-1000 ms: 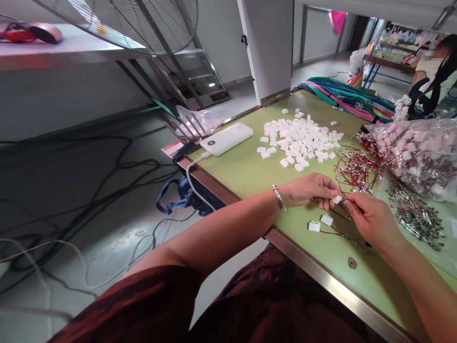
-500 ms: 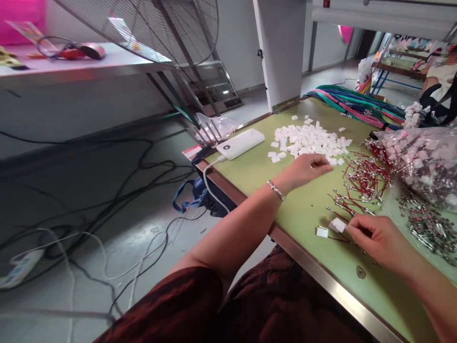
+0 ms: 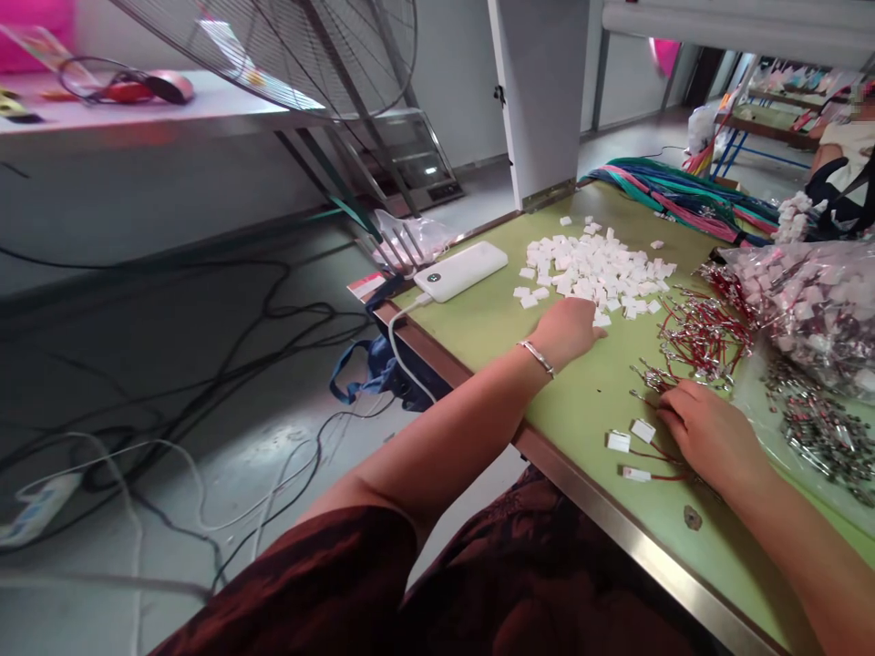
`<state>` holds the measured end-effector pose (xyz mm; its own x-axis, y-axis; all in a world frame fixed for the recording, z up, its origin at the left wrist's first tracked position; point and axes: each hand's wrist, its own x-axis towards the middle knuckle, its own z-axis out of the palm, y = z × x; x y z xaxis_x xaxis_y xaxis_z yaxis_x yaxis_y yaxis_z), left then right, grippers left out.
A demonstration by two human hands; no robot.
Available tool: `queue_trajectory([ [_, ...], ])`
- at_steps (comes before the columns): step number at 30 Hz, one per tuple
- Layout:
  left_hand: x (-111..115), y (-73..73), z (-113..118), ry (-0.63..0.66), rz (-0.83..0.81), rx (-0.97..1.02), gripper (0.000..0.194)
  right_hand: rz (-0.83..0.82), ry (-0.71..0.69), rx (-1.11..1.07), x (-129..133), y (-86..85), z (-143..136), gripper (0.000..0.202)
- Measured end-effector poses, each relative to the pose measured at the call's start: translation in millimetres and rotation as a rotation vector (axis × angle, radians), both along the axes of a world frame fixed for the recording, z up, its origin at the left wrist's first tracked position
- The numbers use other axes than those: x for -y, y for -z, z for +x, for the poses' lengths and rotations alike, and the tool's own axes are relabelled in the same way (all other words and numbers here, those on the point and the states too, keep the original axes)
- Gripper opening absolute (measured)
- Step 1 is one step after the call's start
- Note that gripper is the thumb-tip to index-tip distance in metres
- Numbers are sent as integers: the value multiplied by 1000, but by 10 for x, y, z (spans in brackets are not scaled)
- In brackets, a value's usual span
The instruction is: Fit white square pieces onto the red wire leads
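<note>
By the near edge of the white pieces [image 3: 581,260], the left hand [image 3: 566,328] is hanging low, its grip hidden. Nearer, the right hand [image 3: 711,433] is bending over red wires [image 3: 654,380]; whether holding any, I cannot tell. Three wired blocks [image 3: 619,442] are lying to its left.

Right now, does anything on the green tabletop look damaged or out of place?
Yes: a dark, ragged spot on the green tabletop, near its metal edge. It looks odd against the plain green; whether chip or stain, I cannot tell.
</note>
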<state>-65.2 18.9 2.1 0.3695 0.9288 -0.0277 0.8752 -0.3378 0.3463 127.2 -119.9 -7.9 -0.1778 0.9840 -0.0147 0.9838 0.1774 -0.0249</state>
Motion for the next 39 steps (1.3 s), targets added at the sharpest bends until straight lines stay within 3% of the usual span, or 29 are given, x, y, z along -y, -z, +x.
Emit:
queue_trajectory([
  [5,85,124,18,107,68,30,22,-34,103,85,-43,25,41,20],
  [9,92,137,11,141,42,226,27,4,181,-91,-103,28,244,17],
  [11,81,44,-14,94,-48,390,33,24,194,-288,-130,17,361,15],
  [14,87,-187,-20,83,-338,652,32,32,195,-618,-168,7,489,18],
  [17,115,-374,92,214,-552,846,22,-16,199,-877,-184,29,536,25],
  [19,123,-400,230,290,-619,973,21,-52,260,-1005,-170,50,534,27],
  [23,97,-228,479,262,-919,1107,15,21,419,-1116,-106,27,491,33],
  [26,60,-44,533,250,-1079,1113,14,93,405,-1019,-79,-45,436,28],
  [32,35,104,501,350,-1113,1143,15,98,367,-786,-90,-87,352,27],
  [39,4,140,496,348,-1104,1142,12,-14,283,-831,-42,-116,332,30],
])
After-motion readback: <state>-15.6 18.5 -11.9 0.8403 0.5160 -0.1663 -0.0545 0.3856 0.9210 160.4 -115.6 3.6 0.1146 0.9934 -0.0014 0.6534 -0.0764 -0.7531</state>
